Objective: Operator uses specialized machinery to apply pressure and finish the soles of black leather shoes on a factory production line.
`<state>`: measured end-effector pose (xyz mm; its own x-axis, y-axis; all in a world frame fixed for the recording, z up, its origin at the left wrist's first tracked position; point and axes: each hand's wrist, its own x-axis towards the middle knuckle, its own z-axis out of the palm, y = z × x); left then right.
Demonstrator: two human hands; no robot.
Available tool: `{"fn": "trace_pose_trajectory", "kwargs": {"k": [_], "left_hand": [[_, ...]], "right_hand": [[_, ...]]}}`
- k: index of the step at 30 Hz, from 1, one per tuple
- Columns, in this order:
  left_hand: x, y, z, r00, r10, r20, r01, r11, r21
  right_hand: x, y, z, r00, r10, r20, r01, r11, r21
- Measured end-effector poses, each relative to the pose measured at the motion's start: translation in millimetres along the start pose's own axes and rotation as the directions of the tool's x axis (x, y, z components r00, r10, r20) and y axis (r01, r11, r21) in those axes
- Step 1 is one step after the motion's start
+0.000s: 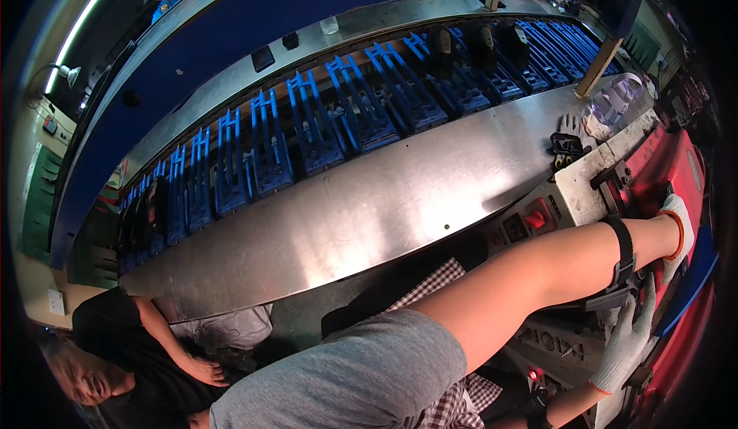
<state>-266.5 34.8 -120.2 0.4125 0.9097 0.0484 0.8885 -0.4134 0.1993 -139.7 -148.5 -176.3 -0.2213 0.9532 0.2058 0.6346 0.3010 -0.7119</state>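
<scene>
My left hand (676,225), in a white glove with an orange cuff, reaches over onto a red machine (661,167) at the right; its fingers are hidden past the machine's edge. A black strap sits on that forearm. Lower down, my right hand (626,337), also in a white glove, lies with fingers stretched out against the grey side of the machine, near a panel of dials (550,340). It holds nothing.
A long steel table (346,214) runs across the view, with a conveyor of blue fixtures (307,129) behind it. Black gloves (567,148) and clear plastic (615,98) lie at its right end. A red button (536,219) sits on a control box. Another person (115,352) crouches lower left.
</scene>
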Motion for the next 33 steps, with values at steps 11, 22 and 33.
{"fn": "trace_pose_trajectory", "kwargs": {"k": [11, 22, 33], "left_hand": [[-6, 0, -4, 1.0, -0.005, 0.003, 0.005, 1.0, 0.008], [-25, 2, -12, 0.999, -0.025, -0.036, 0.025, 1.0, 0.01], [-18, -2, -10, 0.999, -0.03, -0.029, 0.029, 0.999, -0.012]], "right_hand": [[-2, -1, 2, 0.998, -0.058, -0.029, 0.057, 0.998, -0.015], [-5, -16, -5, 0.997, 0.063, 0.042, -0.065, 0.996, 0.066], [-9, -21, -3, 1.0, 0.016, 0.026, -0.016, 1.0, 0.003]]}}
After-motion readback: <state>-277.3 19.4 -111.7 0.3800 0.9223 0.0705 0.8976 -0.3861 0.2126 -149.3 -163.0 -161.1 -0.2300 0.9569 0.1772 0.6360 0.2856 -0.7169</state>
